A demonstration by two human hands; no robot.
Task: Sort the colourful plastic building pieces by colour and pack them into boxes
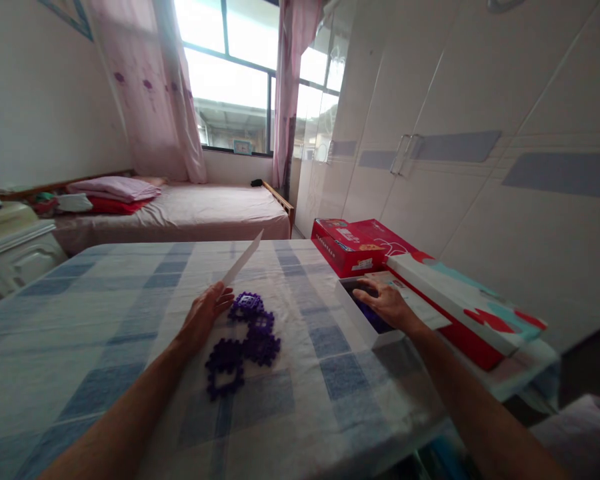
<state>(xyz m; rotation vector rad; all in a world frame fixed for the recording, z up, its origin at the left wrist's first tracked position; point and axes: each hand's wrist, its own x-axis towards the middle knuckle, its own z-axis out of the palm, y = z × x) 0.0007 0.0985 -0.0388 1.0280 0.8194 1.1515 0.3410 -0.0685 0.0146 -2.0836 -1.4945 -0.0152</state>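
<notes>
My left hand (207,310) is closed on the lower end of a thin white sheet of paper or card (243,259), held tilted up above the table. Just right of that hand, several purple gear-edged plastic pieces (263,347) lie on the tablecloth, some overlapping or joined. My right hand (387,303) reaches over an open white box (357,325), its fingers apart at the opening. Inside the box I see something purple (373,313), partly covered by the hand. Nothing shows between the right fingers.
A blue-and-white checked cloth (145,320) covers the table. Behind and right of the white box stand a red box (347,247) and a long red-and-white box (470,307). Past the table are a bed (220,207) and tall white wardrobes (430,100).
</notes>
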